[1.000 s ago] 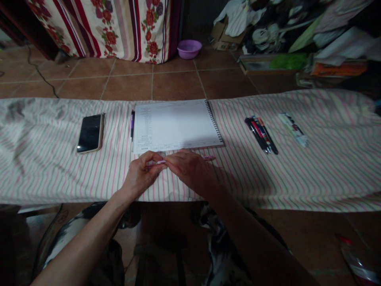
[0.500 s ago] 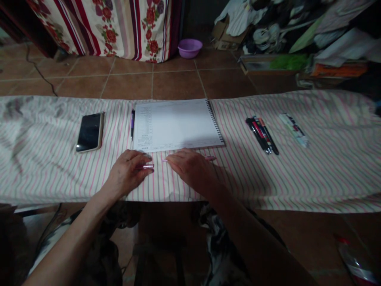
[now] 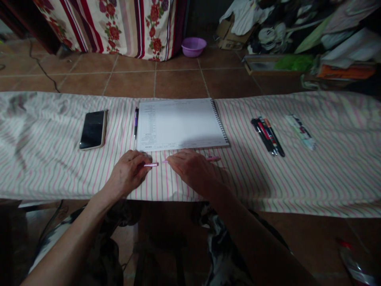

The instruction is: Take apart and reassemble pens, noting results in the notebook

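Note:
My left hand point(image 3: 127, 171) pinches a short, shiny pink tube that looks like a pen cap point(image 3: 152, 164). Its end sticks out to the right past the fingertips. Closed around a pink pen point(image 3: 213, 159), my right hand point(image 3: 192, 169) covers most of the barrel. The pen's thin tip points left at the cap, with a small gap between them. Both hands rest low over the striped cloth, just in front of a spiral-bound pad point(image 3: 184, 123) with printed margins. A purple and black pen point(image 3: 136, 122) lies along the pad's left edge.
A phone point(image 3: 93, 130) lies on the cloth point(image 3: 53, 167) at left. To the right are several pens point(image 3: 268, 136) in a bunch and a whitish packet or pens point(image 3: 301, 131), blurred. Beyond the table, a purple basin point(image 3: 194, 47) sits on the tiled floor.
The pink cap sticks out further from my left fingers, and the gap to the pen tip is narrower. The whole view has shifted slightly.

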Demonstrator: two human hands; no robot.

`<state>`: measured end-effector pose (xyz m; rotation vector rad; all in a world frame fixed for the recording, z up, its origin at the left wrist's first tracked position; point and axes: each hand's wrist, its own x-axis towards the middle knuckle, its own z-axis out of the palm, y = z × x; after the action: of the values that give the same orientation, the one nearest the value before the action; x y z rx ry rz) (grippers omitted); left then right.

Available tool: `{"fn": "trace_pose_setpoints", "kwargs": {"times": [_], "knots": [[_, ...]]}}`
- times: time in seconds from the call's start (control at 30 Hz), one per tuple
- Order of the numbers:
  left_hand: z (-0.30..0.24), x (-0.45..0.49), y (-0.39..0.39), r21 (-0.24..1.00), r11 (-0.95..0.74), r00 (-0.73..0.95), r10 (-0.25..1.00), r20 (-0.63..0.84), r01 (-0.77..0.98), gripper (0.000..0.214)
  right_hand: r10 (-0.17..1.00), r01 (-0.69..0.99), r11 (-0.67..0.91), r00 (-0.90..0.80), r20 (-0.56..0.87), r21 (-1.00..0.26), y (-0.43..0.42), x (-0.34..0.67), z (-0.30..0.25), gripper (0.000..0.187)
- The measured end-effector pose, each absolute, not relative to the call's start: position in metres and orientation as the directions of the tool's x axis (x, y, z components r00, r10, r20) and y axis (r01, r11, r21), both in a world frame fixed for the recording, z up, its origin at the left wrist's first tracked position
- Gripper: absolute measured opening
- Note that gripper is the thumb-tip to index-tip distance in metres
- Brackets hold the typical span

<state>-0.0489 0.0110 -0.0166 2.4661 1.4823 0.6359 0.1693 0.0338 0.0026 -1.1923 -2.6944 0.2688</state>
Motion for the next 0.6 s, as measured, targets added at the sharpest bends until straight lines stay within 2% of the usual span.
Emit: {"fn": "trace_pose_setpoints", "kwargs": {"times": [0.2, 0.6], "knots": [[-0.016, -0.044, 0.012, 0.443, -0.464, 0.392, 0.886, 0.249, 0.767, 0.013, 0.735, 0.703, 0.673, -0.67, 0.101, -0.231, 0.034, 0.169, 0.005, 0.019], [-0.016, -0.035, 0.013, 0.45, -0.472, 0.389, 0.881, 0.27, 0.758, 0.012, 0.732, 0.69, 0.676, -0.67, 0.126, -0.257, 0.033, 0.169, 0.006, 0.021]]}}
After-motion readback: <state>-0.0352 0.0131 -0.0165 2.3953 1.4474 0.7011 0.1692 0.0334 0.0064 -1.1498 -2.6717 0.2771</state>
